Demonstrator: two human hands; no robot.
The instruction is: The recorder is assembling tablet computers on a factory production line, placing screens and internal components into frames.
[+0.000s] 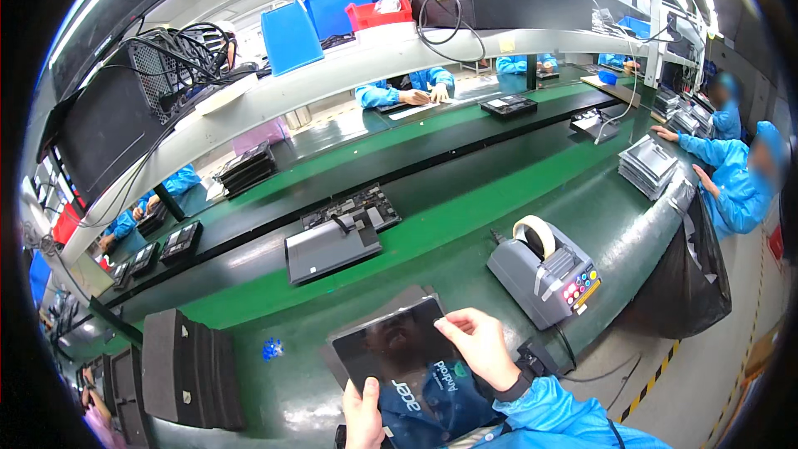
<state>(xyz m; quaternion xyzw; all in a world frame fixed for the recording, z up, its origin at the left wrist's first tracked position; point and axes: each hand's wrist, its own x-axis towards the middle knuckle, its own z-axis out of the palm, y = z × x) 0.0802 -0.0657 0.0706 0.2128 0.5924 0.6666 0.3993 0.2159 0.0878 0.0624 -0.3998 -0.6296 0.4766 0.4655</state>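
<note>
A tablet with a glossy dark screen is tilted up in front of me, with light lettering on the display. My left hand grips its lower left edge, thumb on the front. At the upper right corner, my right hand pinches the edge between thumb and fingers; whether a thin film is also in that pinch, I cannot tell. A dark grey flat piece shows behind the tablet's top edge. Small blue bits lie on the green bench to the left of the tablet.
A grey tape dispenser stands at the right, its cable trailing down. Dark foam blocks sit at the left. Ahead, a conveyor carries an opened device and black trays. A co-worker stands by stacked silver panels.
</note>
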